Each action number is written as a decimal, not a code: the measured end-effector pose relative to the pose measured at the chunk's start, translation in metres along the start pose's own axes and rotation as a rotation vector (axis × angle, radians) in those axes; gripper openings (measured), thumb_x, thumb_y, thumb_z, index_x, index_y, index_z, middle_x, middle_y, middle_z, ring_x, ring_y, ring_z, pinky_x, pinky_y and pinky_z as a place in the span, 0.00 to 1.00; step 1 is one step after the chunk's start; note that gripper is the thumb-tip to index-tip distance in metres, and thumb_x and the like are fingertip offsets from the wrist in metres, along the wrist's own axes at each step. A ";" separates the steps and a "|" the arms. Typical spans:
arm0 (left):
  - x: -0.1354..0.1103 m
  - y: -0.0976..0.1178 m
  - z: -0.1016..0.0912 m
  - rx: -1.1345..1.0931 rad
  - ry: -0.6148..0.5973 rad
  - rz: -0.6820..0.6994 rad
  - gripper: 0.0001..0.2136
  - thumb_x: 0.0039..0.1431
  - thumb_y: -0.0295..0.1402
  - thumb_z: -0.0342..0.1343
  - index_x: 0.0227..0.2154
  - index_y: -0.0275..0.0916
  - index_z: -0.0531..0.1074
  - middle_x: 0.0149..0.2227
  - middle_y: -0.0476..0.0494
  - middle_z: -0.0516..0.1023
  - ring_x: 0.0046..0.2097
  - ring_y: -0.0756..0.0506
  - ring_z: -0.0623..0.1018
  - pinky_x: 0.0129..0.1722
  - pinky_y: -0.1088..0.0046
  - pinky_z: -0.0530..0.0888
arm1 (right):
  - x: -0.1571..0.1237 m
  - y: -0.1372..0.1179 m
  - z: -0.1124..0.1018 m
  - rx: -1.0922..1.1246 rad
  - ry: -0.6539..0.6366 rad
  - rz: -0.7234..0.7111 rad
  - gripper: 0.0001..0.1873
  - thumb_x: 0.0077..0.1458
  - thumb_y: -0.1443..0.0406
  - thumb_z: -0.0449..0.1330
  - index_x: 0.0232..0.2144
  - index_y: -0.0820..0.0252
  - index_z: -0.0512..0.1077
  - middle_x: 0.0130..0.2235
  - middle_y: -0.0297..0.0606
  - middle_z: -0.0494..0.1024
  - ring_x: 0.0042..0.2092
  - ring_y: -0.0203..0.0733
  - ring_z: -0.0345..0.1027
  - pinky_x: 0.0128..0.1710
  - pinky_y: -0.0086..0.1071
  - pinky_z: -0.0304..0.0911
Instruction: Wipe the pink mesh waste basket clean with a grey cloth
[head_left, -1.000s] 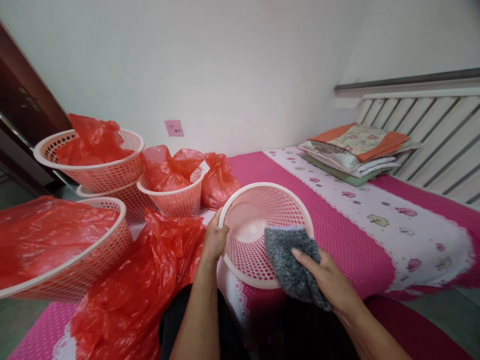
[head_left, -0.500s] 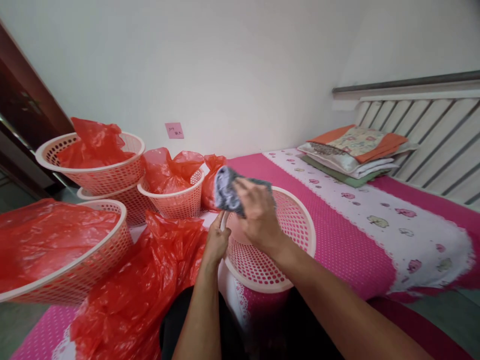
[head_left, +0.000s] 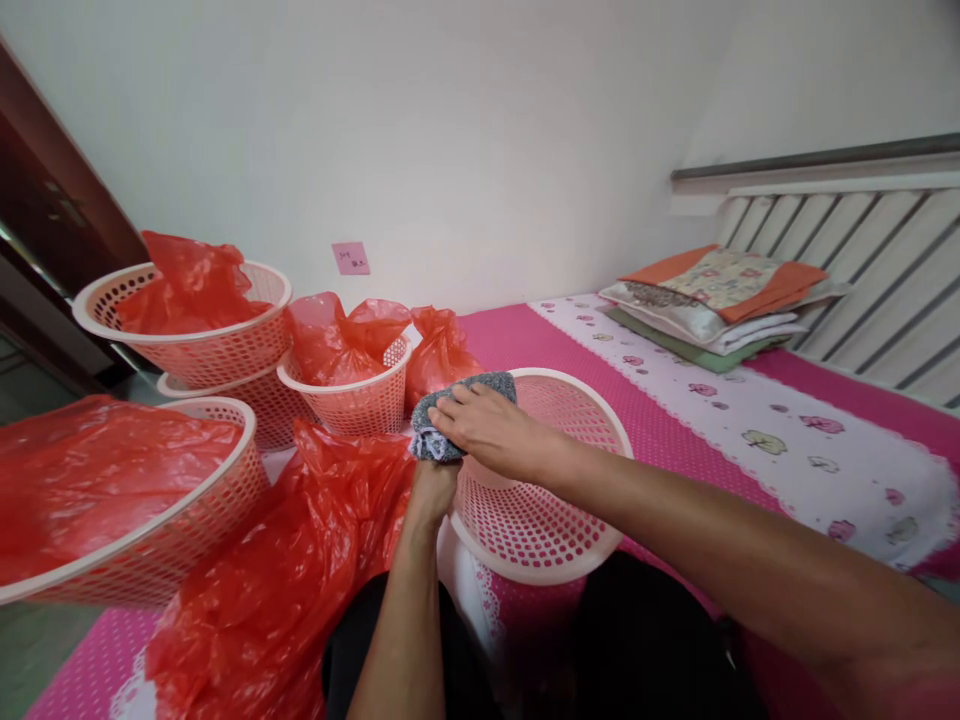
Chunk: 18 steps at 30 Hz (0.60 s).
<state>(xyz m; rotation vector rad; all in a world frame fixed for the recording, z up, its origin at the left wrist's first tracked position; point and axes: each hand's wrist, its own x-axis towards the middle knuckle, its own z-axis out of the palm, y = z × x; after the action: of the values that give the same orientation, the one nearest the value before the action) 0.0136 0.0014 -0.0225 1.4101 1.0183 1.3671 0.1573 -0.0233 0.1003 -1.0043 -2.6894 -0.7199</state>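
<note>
A pink perforated plastic basket (head_left: 540, 572) stands in front of me, its open top facing up and toward me. My right hand (head_left: 484, 420) presses a folded grey cloth (head_left: 487, 383) over the basket's left rim. The cloth's end shows a white and purple patterned side. My left hand (head_left: 436, 488) is at the same left edge of the basket, under the cloth, which covers its fingers; half a second ago it gripped the rim there. Beside my left forearm lies a crumpled red plastic bag (head_left: 292, 570).
More pink baskets stand at the left: a large one (head_left: 225, 470), a stacked one (head_left: 202, 345) and a smaller one (head_left: 360, 405), all with red plastic in them. Folded cushions and cloths (head_left: 720, 300) lie at the far right by a white slatted rail (head_left: 870, 270). Behind is a wall.
My right hand and the cloth have moved left and down, from above the basket onto its left rim and over my left hand's fingers. The basket has hardly moved.
</note>
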 end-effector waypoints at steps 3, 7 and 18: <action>0.001 0.000 0.001 0.030 -0.007 -0.034 0.27 0.44 0.24 0.58 0.52 0.38 0.76 0.59 0.36 0.80 0.62 0.31 0.76 0.66 0.49 0.70 | 0.005 0.013 0.007 -0.048 0.036 -0.096 0.11 0.73 0.69 0.53 0.49 0.63 0.75 0.49 0.46 0.81 0.56 0.54 0.69 0.55 0.46 0.61; 0.001 0.002 -0.001 0.067 0.006 -0.023 0.18 0.41 0.23 0.56 0.39 0.40 0.76 0.44 0.41 0.82 0.51 0.34 0.78 0.58 0.52 0.75 | 0.006 0.025 0.021 -0.040 0.012 -0.141 0.11 0.73 0.71 0.52 0.52 0.64 0.73 0.49 0.44 0.81 0.49 0.50 0.72 0.50 0.44 0.61; -0.002 0.011 0.008 0.066 -0.046 0.028 0.22 0.45 0.28 0.55 0.46 0.40 0.79 0.44 0.42 0.85 0.49 0.37 0.80 0.58 0.58 0.73 | -0.015 0.060 0.030 -0.019 0.098 -0.047 0.15 0.73 0.71 0.51 0.56 0.63 0.72 0.50 0.48 0.81 0.51 0.50 0.71 0.53 0.44 0.60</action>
<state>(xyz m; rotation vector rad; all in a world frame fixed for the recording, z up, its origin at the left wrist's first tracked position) 0.0208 -0.0034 -0.0123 1.5028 1.0254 1.3263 0.2079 0.0221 0.0917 -0.8886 -2.6351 -0.7842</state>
